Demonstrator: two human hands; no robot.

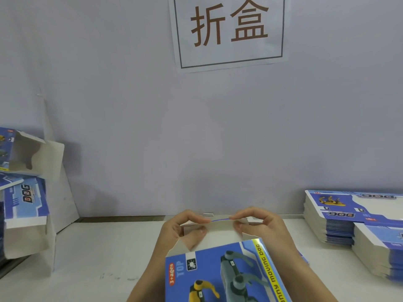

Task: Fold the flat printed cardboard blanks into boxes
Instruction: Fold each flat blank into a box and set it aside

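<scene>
Cardboard box (222, 271), half formed and printed blue with robot dogs, sat between the person's forearms on the white table (98, 247), its near end cut off by the bottom edge of view. Both hands were at its far end flap (214, 228). The left hand (181, 227) pinched the flap's left corner, fingers curled over the top edge and thumb pressed against the pale inner face. The right hand (257, 225) pinched the right corner the same way. Between the two grips the flap's top edge bowed slightly, showing a thin blue line. What lay behind the flap I could not see.

Well right of the grip stood a stack of flat blanks (340, 219), running out of frame. Far left of it were folded boxes (24, 168), partly cropped and hard to count. Above the hands, on the wall, hung a paper sign (229, 29), its top cut off.
</scene>
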